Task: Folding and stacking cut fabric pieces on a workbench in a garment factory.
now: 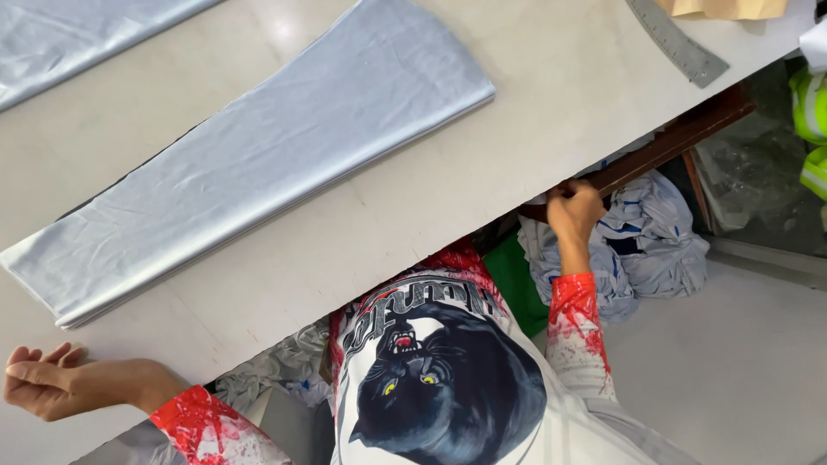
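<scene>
My left hand (39, 386) rests on the pale table (413, 215) at the lower left, palm up, fingers loosely apart, holding nothing. Nearest to it is the near end of a long folded stack of silvery-grey fabric (258, 164), which lies diagonally across the table. My right hand (573, 209) reaches under the table's front edge, fingers curled closed on a dark wooden rail (680, 138) below the top. Both sleeves are red and white, and my shirt (448, 379) shows a black panther print.
A second silvery fabric piece (77, 34) lies at the top left. A grey curved ruler (680, 43) and a tan paper piece (728, 9) sit at the top right. White and blue cloth bundles (646, 241) and green cloth (517, 275) lie under the table.
</scene>
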